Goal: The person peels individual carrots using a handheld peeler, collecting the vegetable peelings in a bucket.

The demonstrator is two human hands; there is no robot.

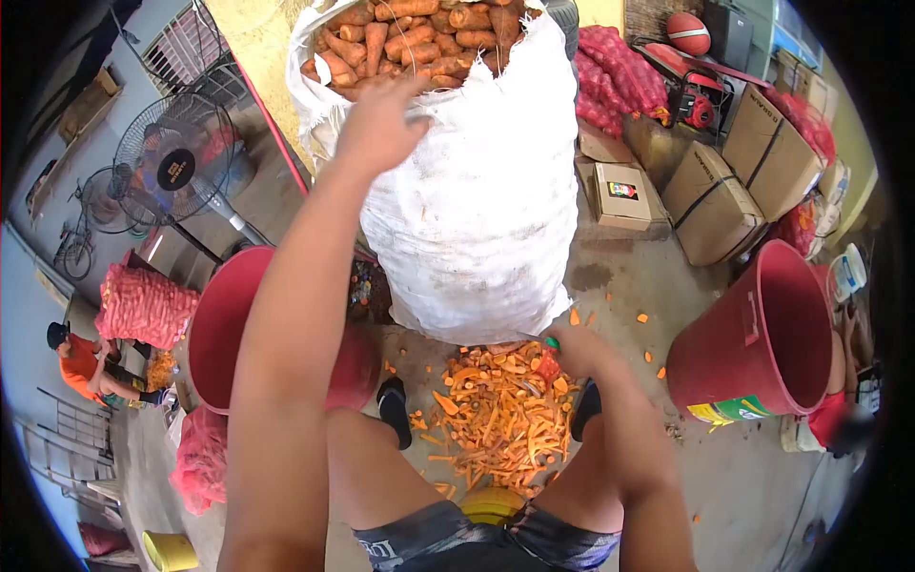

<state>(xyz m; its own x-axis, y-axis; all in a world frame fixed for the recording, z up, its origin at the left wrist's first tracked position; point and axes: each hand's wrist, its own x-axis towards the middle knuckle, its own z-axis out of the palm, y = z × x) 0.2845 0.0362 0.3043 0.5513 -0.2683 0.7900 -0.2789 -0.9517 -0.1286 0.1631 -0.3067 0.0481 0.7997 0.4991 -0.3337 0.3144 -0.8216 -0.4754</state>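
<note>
A tall white woven sack point(477, 210) stands in front of me, its open top full of unpeeled carrots point(410, 38). My left hand point(383, 124) is at the sack's rim, fingers apart and reaching over the carrots, with nothing seen in it. Low at the sack's right side, my right hand point(577, 351) is closed round a tool with a green and red handle point(550, 362); its thin blade points left along the sack's bottom. Orange peelings and carrot pieces point(500, 419) lie heaped on the floor between my feet.
Large red tubs stand left point(224, 324) and right point(753, 334). A fan point(176, 167) is at the upper left, cardboard boxes point(715, 205) at the right. Red mesh sacks point(148, 305) lie about. One person in orange point(81, 367) sits far left; another in red is far right.
</note>
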